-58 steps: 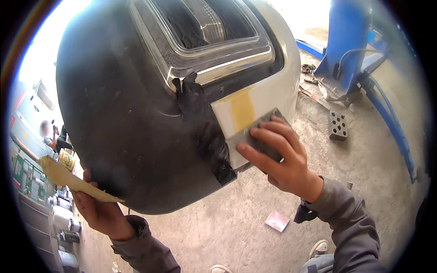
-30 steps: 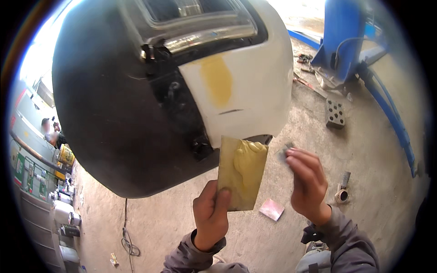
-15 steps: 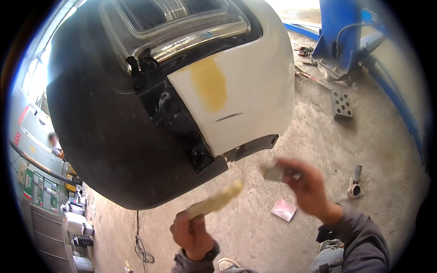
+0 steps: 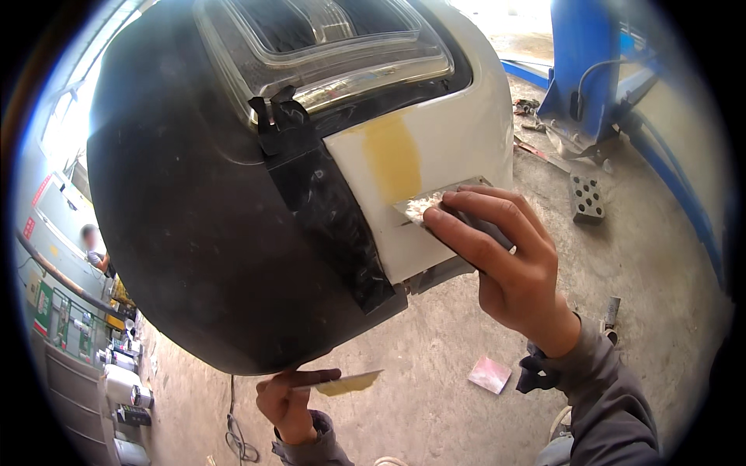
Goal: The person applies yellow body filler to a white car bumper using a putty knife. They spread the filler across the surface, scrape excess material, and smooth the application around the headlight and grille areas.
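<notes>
My right hand grips a thin putty scraper with whitish residue on its face. It lies over the white car panel, just below a yellow putty patch, and mostly covers a dark mark there. Whether its edge touches the paint I cannot tell. Lower down, my left hand pinches a thin flat plate that carries yellow putty. This hand is beneath the black bumper. Black tape covers the panel's left edge, under the headlight.
At right stand a blue lift post and a block with holes. A pinkish square sheet, a grey cylindrical tool and a cable lie on the floor. Several containers line the left, where a person is.
My right hand has moved up and forward, bringing the scraper over the white panel. My left hand has dropped left and lower, its plate now seen nearly edge-on.
</notes>
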{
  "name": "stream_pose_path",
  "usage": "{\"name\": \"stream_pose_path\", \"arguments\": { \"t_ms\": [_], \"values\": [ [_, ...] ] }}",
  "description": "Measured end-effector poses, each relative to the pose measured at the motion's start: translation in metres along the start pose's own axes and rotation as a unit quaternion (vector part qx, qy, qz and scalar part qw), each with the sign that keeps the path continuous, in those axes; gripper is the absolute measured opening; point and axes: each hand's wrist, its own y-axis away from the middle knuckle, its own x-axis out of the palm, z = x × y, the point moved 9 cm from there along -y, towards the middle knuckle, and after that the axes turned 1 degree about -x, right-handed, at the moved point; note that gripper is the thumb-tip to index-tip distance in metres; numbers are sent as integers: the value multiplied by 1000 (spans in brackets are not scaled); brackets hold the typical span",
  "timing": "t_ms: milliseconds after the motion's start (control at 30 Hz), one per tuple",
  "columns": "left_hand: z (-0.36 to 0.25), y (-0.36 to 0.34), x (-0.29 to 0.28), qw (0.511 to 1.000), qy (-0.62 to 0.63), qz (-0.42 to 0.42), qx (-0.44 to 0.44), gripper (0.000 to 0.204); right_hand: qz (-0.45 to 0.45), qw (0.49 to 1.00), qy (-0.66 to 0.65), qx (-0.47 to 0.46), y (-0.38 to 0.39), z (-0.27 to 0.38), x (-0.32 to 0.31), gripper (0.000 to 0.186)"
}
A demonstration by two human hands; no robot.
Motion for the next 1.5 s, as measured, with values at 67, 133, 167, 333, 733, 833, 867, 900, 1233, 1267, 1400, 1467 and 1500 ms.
{"name": "stream_pose_path", "arguments": {
  "t_ms": [67, 133, 167, 333, 733, 833, 867, 900, 1233, 1267, 1400, 1467, 1500],
  "values": [
    [-6, -3, -6, 997, -69, -20, 30, 25, -15, 1000, 0, -10, 0, 4, 8, 49],
    [-18, -13, -1, 994, -108, -14, -24, 24, -23, 1000, 13, -14, 3, 6, 13, 47],
    [-13, -13, -4, 995, -92, -19, -26, 25, -27, 999, 17, -13, 5, 7, 15, 46],
    [-3, -14, -5, 997, 15, -69, 23, 29, -23, 999, 16, 15, 26, 18, 28, 41],
    [-13, -14, 4, 994, 83, -68, 7, 36, -36, 998, 53, -5, 21, 22, 28, 40],
    [-5, -10, -1, 992, 105, -74, 10, 32, -42, 998, 46, 21, 34, 32, 38, 47],
    [-2, -9, -3, 990, 116, -81, 7, 31, -36, 998, 39, 27, 38, 33, 41, 51],
    [1, -8, -7, 992, 95, -85, 18, 30, -53, 997, 49, 38, 43, 32, 43, 37],
    [-6, -9, 1, 986, 154, -64, 30, 27, -76, 995, 54, 24, 43, 19, 42, 43],
    [-5, -9, 2, 983, 167, -69, 26, 27, -76, 995, 53, 28, 47, 20, 43, 42],
    [14, 4, -23, 992, 57, -101, 50, 28, -11, 999, 22, 37, 65, 22, 42, 40],
    [5, -1, -11, 988, 118, -80, 52, 30, -43, 998, 22, 29, 63, 18, 27, 39],
    [7, 1, -14, 990, 109, -82, 44, 30, -66, 997, 20, 33, 59, 14, 19, 39]
  ]
}}
